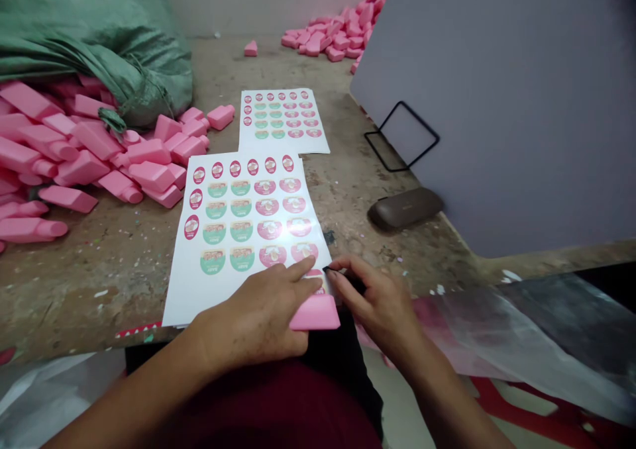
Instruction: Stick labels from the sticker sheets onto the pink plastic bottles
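Note:
A pink plastic bottle lies at the near edge of the table, gripped by my left hand. Two fingers of that hand stretch forward over the sticker sheet. Rows of green, pink and red labels cover the white sheet, and one label shows partly between the fingers and the bottle. Just right of the bottle, my right hand is closed in a pinch. A small black piece shows at its fingertips; its full shape is hidden.
A second stack of sticker sheets lies farther back. Many pink bottles spill at left beneath a green sack; another pile sits behind. At right are a brown case, a black wire stand and a large grey board.

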### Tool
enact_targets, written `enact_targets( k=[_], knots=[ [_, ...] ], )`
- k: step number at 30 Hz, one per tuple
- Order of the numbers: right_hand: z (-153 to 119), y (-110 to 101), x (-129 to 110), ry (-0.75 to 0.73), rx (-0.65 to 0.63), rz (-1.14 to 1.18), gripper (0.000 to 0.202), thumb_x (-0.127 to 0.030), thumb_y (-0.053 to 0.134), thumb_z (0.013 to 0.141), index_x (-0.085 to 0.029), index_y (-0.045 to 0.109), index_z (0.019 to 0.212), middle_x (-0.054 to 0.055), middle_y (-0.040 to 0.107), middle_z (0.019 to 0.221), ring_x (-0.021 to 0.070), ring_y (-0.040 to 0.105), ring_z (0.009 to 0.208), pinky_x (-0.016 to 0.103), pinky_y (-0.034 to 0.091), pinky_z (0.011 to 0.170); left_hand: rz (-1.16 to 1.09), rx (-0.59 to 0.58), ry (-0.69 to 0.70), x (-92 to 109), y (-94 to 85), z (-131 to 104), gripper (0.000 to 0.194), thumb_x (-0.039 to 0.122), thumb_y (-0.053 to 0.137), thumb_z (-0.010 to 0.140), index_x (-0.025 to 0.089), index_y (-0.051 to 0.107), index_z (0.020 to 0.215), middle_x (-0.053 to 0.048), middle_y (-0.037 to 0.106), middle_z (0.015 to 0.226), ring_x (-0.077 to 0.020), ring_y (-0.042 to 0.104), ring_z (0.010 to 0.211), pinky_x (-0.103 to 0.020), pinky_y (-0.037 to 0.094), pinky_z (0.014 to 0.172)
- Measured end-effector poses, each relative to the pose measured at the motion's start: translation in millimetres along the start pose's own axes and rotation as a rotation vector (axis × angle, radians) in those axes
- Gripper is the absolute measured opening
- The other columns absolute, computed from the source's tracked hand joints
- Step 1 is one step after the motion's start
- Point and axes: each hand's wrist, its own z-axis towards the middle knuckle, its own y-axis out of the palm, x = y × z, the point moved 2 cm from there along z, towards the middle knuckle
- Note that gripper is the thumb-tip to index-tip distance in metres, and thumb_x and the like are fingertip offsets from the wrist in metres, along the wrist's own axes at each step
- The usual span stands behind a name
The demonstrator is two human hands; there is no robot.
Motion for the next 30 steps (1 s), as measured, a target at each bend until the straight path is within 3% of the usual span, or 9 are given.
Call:
enact_targets(
  k=[4,11,18,21,24,27,30],
  knots=[
    [-3,2,6,0.047,-0.011,0.134,0.022,-0.038,0.052,0.091,-0.024,0.069,0.094,0.000,0.073,0.076,0.0185,0.063,0.064,0.030,0.043,0.062,-0.028,-0.015,-0.015,-3,0.4,-3,0.073,0.022,0.064,0.070,0.016,0.052,0.142,-0.016,0.028,0.163,-0.0365,0.043,0.142,-0.050,0.039,0.114],
    [-2,3,-1,-0.136,0.080,-0.140,0.021,-0.032,0.051,0.095,-0.023,0.070,0.092,0.001,0.076,0.076,0.0180,0.061,0.058,0.033,0.038,0.065,-0.046,0.001,-0.007,-3,0.5,-3,0.071,0.020,0.064,0.069,0.018,0.054,0.140,-0.017,0.024,0.164,-0.0378,0.043,0.142,-0.053,0.039,0.113],
    [-3,-1,0,-0.343,0.085,-0.127,0.025,-0.028,0.047,0.098,-0.023,0.071,0.096,0.002,0.078,0.085,0.0156,0.061,0.059,0.034,0.033,0.065,-0.093,-0.003,-0.006,-4,-0.3,-4,0.072,0.021,0.065,0.069,0.019,0.054,0.140,-0.017,0.027,0.164,-0.0398,0.042,0.142,-0.053,0.037,0.114],
    [-6,-4,3,-0.201,0.056,-0.001,0.026,-0.031,0.048,0.097,-0.023,0.071,0.105,0.003,0.078,0.085,0.0178,0.065,0.065,0.033,0.042,0.066,-0.268,0.028,-0.047,-11,-5.6,-5,0.063,0.027,0.068,0.070,0.022,0.060,0.132,-0.013,0.042,0.158,-0.0377,0.047,0.138,-0.050,0.037,0.113],
    [-9,-3,2,-0.004,-0.021,0.100,0.035,-0.039,0.056,0.093,-0.022,0.071,0.119,0.006,0.079,0.091,0.0221,0.071,0.075,0.033,0.052,0.069,-0.634,0.159,-0.200,-21,-10.2,-6,0.052,0.042,0.069,0.077,0.022,0.062,0.125,-0.008,0.065,0.131,-0.0318,0.059,0.119,-0.042,0.046,0.101],
    [-13,-3,-4,0.053,-0.136,0.168,0.041,-0.040,0.066,0.085,-0.023,0.073,0.122,0.007,0.080,0.097,0.0258,0.074,0.081,0.038,0.056,0.075,-1.005,0.272,-0.290,-28,-8.6,-5,0.049,0.052,0.069,0.079,0.020,0.061,0.115,-0.004,0.069,0.102,-0.0241,0.064,0.096,-0.034,0.048,0.084],
    [-22,-8,-5,0.146,-0.261,0.462,0.037,-0.038,0.072,0.080,-0.027,0.077,0.115,0.006,0.079,0.104,0.0258,0.074,0.091,0.039,0.058,0.081,-1.219,0.333,-0.321,-31,-5.1,-3,0.049,0.051,0.073,0.078,0.017,0.059,0.111,-0.006,0.067,0.097,-0.0213,0.064,0.093,-0.031,0.047,0.082]
  ],
)
